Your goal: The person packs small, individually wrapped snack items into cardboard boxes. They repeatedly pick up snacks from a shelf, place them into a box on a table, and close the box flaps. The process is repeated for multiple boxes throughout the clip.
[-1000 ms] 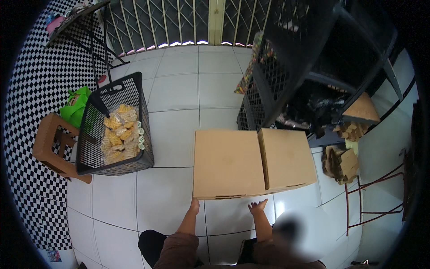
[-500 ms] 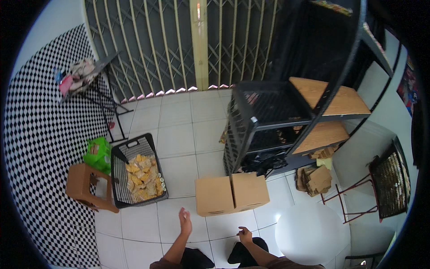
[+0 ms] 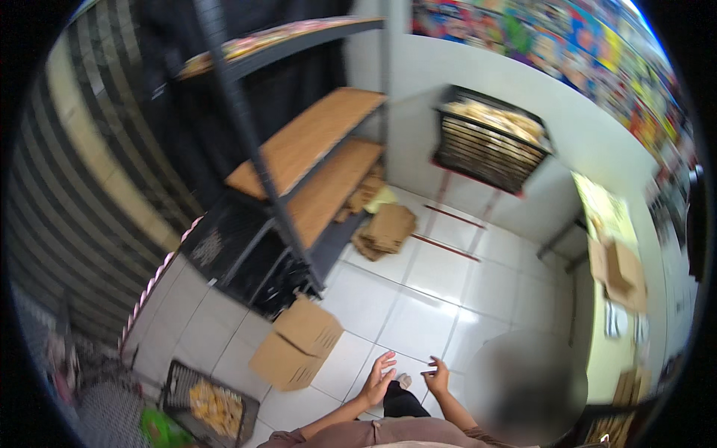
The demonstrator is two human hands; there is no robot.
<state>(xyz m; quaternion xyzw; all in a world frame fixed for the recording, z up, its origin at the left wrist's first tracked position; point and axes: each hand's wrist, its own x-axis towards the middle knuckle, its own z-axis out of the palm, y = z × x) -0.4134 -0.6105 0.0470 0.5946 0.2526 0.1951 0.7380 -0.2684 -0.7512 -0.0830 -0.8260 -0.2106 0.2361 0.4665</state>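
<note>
My left hand is held out in front of me with its fingers apart and nothing in it. Close beside it, my right hand is also empty, its fingers loosely bent and spread. Neither hand touches anything. The nearest object is a brown cardboard box on the tiled floor to my left, with a seam across its top. Beyond it at lower left lies a black plastic basket holding clear bags of yellowish food.
A shelf rack stands ahead left, with flattened cardboard beside it. A full black basket rests on a red-legged stand by the wall. At right, a pale table carries an open carton. A blurred round patch hides part of the lower right.
My view has swung to the right, bringing the wall basket and the side table into sight. The box and floor basket now appear farther left. My hands have come closer together, still empty.
</note>
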